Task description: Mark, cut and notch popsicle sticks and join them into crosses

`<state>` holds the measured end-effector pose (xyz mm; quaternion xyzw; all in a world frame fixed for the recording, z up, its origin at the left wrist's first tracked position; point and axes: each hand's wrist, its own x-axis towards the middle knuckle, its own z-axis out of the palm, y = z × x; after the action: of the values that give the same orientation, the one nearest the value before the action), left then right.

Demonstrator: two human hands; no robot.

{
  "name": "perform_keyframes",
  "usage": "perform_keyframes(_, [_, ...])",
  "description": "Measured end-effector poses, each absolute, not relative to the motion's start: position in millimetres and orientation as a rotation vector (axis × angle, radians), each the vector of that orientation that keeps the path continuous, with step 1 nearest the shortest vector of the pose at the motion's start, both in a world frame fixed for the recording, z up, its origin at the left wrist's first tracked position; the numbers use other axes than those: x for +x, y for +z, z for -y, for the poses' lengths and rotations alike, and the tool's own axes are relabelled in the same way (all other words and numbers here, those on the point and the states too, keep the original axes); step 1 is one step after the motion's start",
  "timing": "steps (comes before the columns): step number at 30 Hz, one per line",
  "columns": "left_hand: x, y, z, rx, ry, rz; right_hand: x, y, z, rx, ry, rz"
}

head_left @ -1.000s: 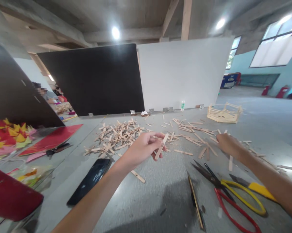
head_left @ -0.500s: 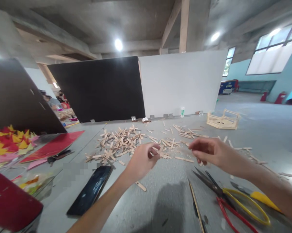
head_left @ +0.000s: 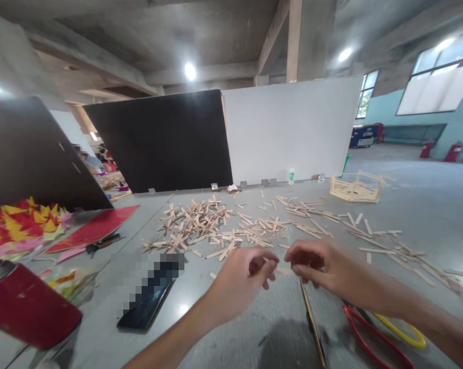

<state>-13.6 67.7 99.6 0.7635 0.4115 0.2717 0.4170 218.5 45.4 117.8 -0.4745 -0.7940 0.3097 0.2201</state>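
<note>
My left hand (head_left: 242, 279) and my right hand (head_left: 319, 264) are close together over the near middle of the table, fingers curled inward. A short pale wooden craft stick (head_left: 285, 271) spans the gap between them, its ends at the fingertips of both hands and partly hidden. Just beyond my hands is a loose heap of wooden craft sticks (head_left: 200, 220). Below my right hand lie a thin wooden rod (head_left: 311, 320) and scissors with red and yellow handles (head_left: 369, 338), their blades covered by my right forearm.
A hexagonal stick frame (head_left: 356, 188) stands at the back right. To the left are a phone (head_left: 150, 302), a red tumbler (head_left: 31, 305), a red sheet (head_left: 96, 225) and folded red and yellow paper pieces (head_left: 19, 220). Black and white panels (head_left: 288, 128) border the far edge.
My hands have come together and nearer to me, the left moving right and the right moving left. The stick now shows between them. The view has shifted slightly.
</note>
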Motion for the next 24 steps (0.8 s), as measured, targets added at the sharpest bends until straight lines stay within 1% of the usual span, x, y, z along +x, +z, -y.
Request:
perform_keyframes(3, [-21,84,-50,1.909,0.647,-1.103,212,107,-43,-1.293,0.893,2.309])
perform_keyframes(8, [-39,33,-18,1.969,0.611,-1.279,217,85,-54,-1.286,0.639,2.459])
perform_keyframes(13, [-54,-11,7,2.142,0.636,-1.394,234,72,-77,-1.339,0.502,2.484])
perform_keyframes(18, [-60,-24,11,2.370,0.706,-1.408,244,88,-81,-1.398,0.414,2.458])
perform_keyframes(24, [-73,-41,18,2.618,0.753,-1.317,268,115,-83,-1.542,0.287,2.339])
